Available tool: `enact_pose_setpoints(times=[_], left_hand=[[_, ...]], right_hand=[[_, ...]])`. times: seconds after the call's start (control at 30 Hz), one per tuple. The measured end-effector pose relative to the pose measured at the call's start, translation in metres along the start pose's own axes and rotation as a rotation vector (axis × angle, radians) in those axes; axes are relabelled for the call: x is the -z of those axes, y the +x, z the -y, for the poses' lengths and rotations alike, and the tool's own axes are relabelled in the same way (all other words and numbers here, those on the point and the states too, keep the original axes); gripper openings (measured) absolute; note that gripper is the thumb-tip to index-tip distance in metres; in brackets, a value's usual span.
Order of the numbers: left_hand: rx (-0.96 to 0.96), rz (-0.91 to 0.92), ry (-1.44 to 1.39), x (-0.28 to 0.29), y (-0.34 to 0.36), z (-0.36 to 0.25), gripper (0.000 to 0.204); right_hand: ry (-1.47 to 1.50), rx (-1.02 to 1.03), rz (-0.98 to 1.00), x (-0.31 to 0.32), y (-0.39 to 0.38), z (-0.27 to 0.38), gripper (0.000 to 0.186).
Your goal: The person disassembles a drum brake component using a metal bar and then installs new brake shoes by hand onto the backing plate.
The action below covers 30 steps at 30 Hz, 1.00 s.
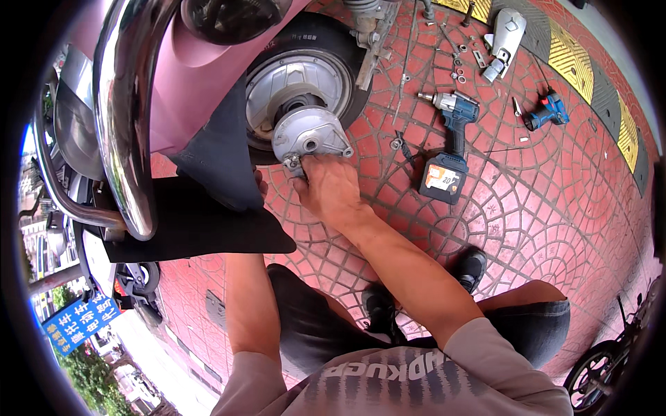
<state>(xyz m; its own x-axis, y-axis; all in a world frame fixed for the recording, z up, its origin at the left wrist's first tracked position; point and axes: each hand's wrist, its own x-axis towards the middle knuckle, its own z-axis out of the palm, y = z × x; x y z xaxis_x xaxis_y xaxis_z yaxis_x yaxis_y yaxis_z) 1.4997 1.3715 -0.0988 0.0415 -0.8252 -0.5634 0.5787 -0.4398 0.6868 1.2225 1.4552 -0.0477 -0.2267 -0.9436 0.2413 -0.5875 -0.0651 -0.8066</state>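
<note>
A pink scooter (187,69) stands close in front of me, its rear wheel (305,76) with a silver hub facing me. A round silver metal cover plate (309,135) sits at the wheel's lower side. My right hand (329,187) grips the plate's lower edge. My left hand (261,186) reaches up behind a black mudflap (222,159); only its fingertips show, and what it holds is hidden.
A blue cordless impact wrench (451,132) lies on the red paving right of the wheel. A smaller blue drill (548,111), a silver part (505,38), loose bolts and washers (458,66) lie farther off. Yellow-black speed bump (576,59) runs at upper right. Another wheel (596,374) at lower right.
</note>
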Motion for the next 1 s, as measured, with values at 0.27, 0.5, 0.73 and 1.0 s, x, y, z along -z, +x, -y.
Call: enact_pose_setpoints(times=[0.27, 0.5, 0.73, 1.0], left_hand=[[0.128, 0.262, -0.098, -0.005, 0.007, 0.012, 0.041], [0.46, -0.397, 0.611, -0.014, -0.143, 0.087, 0.024], [0.937, 0.416, -0.002, -0.162, -0.445, 0.028, 0.039], [0.757, 0.585, 0.118, -0.169, -0.62, -0.143, 0.06]], right_hand=[[0.166, -0.142, 0.062, 0.034, -0.02, -0.017, 0.024], [0.485, -0.84, 0.113, 0.146, -0.078, 0.081, 0.03], [0.065, -0.627, 0.029, 0.32, -0.198, 0.25, 0.023], [-0.057, -0.137, 0.068, 0.365, -0.233, 0.455, 0.023]])
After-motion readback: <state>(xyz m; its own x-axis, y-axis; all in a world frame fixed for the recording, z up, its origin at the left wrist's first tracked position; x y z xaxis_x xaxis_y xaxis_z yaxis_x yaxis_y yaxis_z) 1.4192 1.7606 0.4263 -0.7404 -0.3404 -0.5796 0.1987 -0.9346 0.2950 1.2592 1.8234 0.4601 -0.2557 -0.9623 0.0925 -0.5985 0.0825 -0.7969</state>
